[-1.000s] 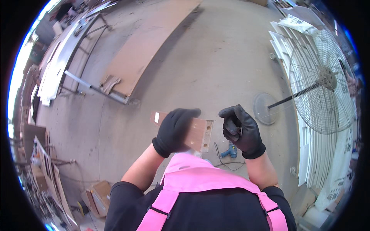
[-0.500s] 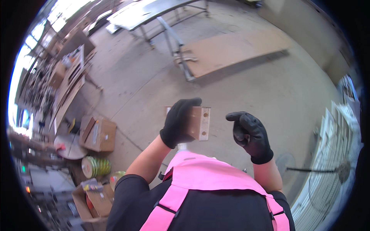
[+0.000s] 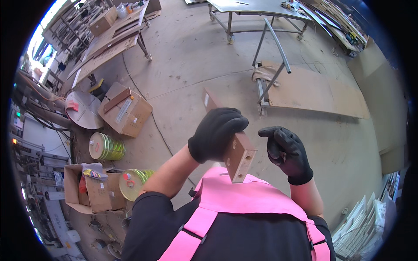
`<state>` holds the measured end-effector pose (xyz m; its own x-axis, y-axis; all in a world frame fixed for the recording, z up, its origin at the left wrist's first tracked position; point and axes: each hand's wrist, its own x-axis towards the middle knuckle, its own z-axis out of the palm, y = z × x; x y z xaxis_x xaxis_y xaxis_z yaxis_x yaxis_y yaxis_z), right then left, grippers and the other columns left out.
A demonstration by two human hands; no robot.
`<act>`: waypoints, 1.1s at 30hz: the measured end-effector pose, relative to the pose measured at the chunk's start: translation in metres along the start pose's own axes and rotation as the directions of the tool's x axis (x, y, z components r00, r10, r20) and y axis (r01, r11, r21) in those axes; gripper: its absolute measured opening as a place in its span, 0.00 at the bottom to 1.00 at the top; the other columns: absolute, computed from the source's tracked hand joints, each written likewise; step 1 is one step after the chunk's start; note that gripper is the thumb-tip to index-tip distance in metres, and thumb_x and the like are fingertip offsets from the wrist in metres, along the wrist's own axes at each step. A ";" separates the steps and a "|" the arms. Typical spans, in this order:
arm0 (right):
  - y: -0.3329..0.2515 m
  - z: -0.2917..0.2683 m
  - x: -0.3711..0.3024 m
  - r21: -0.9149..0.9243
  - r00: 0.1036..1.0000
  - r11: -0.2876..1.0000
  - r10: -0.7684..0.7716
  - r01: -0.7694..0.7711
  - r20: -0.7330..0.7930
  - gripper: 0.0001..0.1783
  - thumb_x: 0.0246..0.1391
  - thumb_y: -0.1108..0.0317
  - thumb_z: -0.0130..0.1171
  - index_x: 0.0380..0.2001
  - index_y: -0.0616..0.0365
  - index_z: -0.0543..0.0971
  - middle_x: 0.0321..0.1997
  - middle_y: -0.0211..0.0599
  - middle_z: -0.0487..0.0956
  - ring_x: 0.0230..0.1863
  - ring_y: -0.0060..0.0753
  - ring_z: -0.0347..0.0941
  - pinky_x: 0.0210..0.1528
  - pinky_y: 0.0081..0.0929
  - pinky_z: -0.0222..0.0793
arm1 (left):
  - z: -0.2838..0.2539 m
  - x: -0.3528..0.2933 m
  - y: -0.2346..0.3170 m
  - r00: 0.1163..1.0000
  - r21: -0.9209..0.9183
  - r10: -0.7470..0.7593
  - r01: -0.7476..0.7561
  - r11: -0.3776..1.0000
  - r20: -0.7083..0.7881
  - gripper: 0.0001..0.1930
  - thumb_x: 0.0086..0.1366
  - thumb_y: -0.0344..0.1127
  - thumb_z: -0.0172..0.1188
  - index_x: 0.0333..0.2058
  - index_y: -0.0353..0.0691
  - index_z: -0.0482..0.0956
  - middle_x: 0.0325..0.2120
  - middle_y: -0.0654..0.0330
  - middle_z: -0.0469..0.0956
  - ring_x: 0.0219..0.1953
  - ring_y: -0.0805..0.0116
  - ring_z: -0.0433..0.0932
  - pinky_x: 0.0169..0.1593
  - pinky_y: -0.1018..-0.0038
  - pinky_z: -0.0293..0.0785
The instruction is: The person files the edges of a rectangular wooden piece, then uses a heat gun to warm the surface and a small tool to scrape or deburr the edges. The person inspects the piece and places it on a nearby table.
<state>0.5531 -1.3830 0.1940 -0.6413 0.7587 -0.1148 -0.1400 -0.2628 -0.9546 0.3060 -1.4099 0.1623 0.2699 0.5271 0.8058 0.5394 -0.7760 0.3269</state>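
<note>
My left hand (image 3: pixel 219 134), in a black glove, grips a narrow brown board (image 3: pixel 238 158) around its middle. The board slants, its near end over my pink apron (image 3: pixel 257 189) and its far end pointing away from me. Two drilled holes show in its pale near end face, and more holes lie on the broad side. My right hand (image 3: pixel 285 152), also in a black glove, hangs apart to the right of the board. Its fingers are curled in toward the thumb; whatever they may hold is hidden.
At left stand cardboard boxes (image 3: pixel 134 114), green-wrapped pails (image 3: pixel 99 145) and a long worktable (image 3: pixel 104 54). A metal-topped table (image 3: pixel 261 6) is at the back. A wheeled cart with a flat board (image 3: pixel 313 91) lies ahead right. White panels (image 3: pixel 359 222) lean at lower right.
My view has turned left, so the surroundings shift right. The board has tipped and swung, its drilled near end now closer to my apron. My right hand keeps its curled pose.
</note>
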 end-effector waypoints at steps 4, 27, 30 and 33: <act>0.001 0.022 0.052 0.032 0.995 0.997 0.073 -0.075 0.072 0.25 0.71 0.55 0.43 0.48 0.71 0.74 0.18 0.26 0.67 0.17 0.15 0.56 0.20 0.16 0.52 | -0.034 0.003 -0.044 0.998 0.143 0.021 -0.028 0.989 0.054 0.22 0.49 0.35 0.65 0.45 0.40 0.76 0.39 0.55 0.79 0.43 0.52 0.78 0.48 0.61 0.73; 0.020 0.011 0.442 -0.080 0.816 0.935 0.341 -0.345 0.467 0.21 0.63 0.53 0.54 0.23 0.57 0.73 0.16 0.27 0.67 0.16 0.17 0.59 0.18 0.18 0.51 | -0.185 -0.043 -0.300 0.778 0.719 -0.627 0.422 0.552 0.025 0.37 0.44 0.34 0.68 0.57 0.41 0.72 0.34 0.54 0.74 0.39 0.53 0.74 0.46 0.60 0.68; 0.009 0.027 0.525 -0.040 0.738 0.962 0.235 -0.272 0.632 0.24 0.58 0.55 0.63 0.49 0.62 0.74 0.31 0.32 0.75 0.26 0.21 0.70 0.26 0.18 0.64 | -0.193 -0.054 -0.338 0.738 0.691 -0.669 0.529 0.493 -0.087 0.32 0.46 0.35 0.66 0.55 0.41 0.73 0.34 0.55 0.74 0.38 0.54 0.74 0.43 0.60 0.68; -0.001 0.061 0.585 -0.013 0.727 0.986 0.130 -0.164 0.674 0.38 0.53 0.60 0.67 0.63 0.64 0.66 0.49 0.38 0.76 0.45 0.27 0.76 0.47 0.25 0.72 | -0.197 -0.066 -0.363 0.709 0.605 -0.680 0.628 0.489 -0.187 0.29 0.48 0.32 0.64 0.53 0.40 0.73 0.35 0.52 0.73 0.38 0.51 0.73 0.43 0.61 0.69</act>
<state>0.1326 -0.9753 0.1447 -0.9930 0.1161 -0.0224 -0.0231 -0.3761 -0.9263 -0.0643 -1.2311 0.0880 -0.3246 0.8363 0.4419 0.9160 0.1615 0.3672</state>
